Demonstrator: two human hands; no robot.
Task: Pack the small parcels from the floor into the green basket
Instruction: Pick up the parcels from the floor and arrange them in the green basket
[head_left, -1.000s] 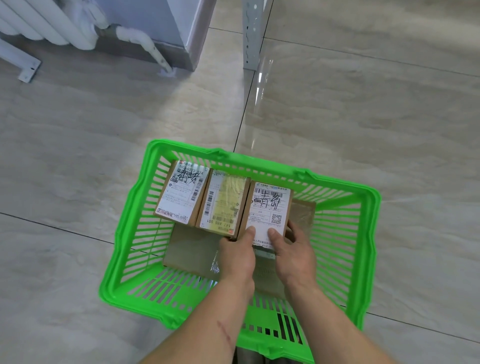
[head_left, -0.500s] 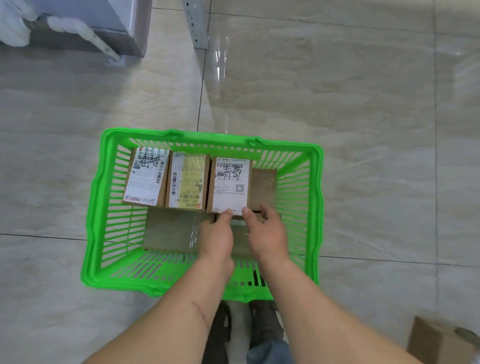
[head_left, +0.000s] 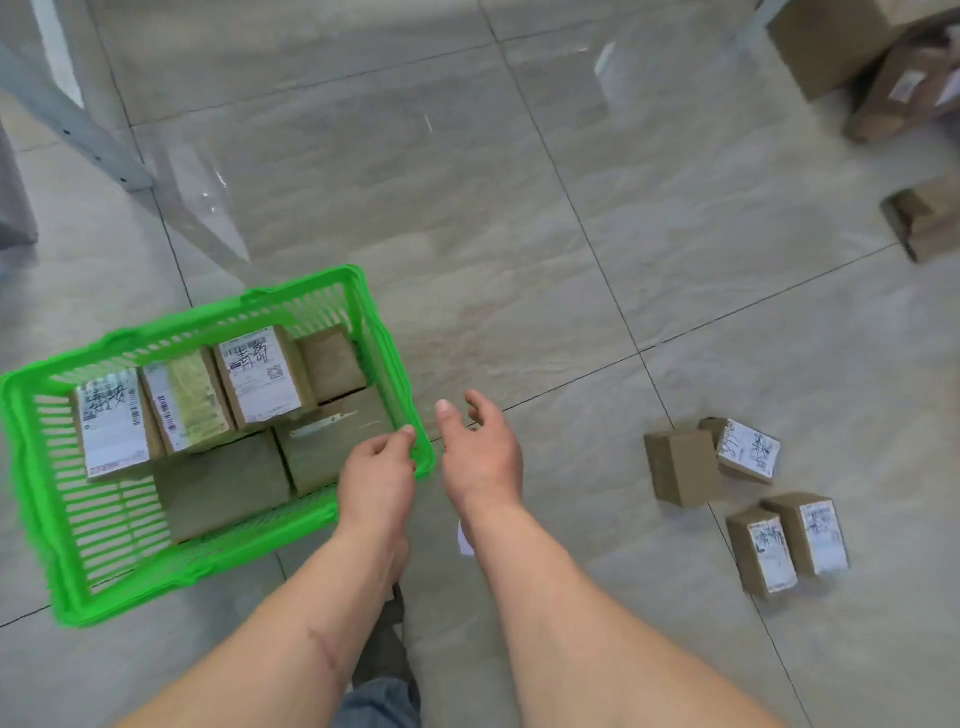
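Observation:
The green basket (head_left: 31, 467) stands on the floor at the left. Several small brown parcels lie in it, three with white labels in a row along the far side, such as the labelled parcel (head_left: 260, 379). My left hand (head_left: 376, 475) hovers over the basket's near right corner with fingers loosely curled and holds nothing. My right hand (head_left: 483, 452) is just right of the basket over bare floor, fingers spread and empty. Several small parcels lie on the floor at the right: a plain one (head_left: 683, 467), a labelled one (head_left: 748, 449) and a labelled pair (head_left: 789, 543).
Larger cardboard boxes (head_left: 878, 67) sit at the far right top, another box (head_left: 924, 218) below them. A grey metal rack leg (head_left: 78, 130) stands behind the basket at the left. Bare tile floor lies between the basket and the loose parcels.
Both hands have let go of the labelled parcel and come out of the basket toward the right. The view has swung right, bringing the loose floor parcels into sight.

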